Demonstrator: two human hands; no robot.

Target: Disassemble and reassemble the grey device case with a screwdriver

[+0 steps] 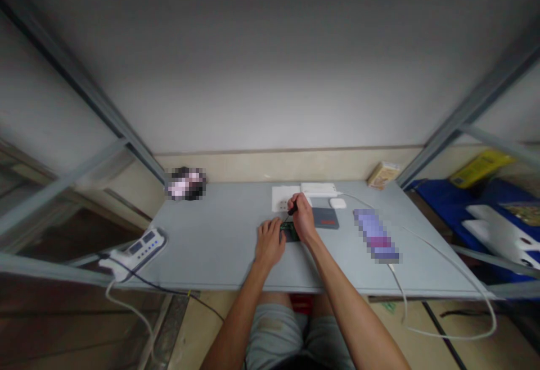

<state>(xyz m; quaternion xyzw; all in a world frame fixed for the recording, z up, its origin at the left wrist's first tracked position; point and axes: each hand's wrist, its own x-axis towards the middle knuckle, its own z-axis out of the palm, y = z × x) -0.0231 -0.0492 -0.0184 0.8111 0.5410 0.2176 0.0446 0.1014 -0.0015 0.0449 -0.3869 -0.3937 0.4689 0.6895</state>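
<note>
Near the middle of the table, a small green circuit board [288, 227] lies on a dark grey piece [292, 236]. My left hand [270, 242] rests at the left edge of the board, its thumb and index finger holding that edge. My right hand [304, 218] is closed round the black handle of a screwdriver [292, 209]. The thin shaft slants down and left to the board; where the tip touches is too small to make out. Just behind the hands lies a white sheet [278, 197] with several small dark bits on it.
To the right are a dark grey flat case [327, 218], a white power bank [318, 189], a small white case [337, 203] and a blurred-out phone [377, 235] with a white cable [449, 257]. A power strip [139, 252] stands left. A small box [383, 175] sits at the back right.
</note>
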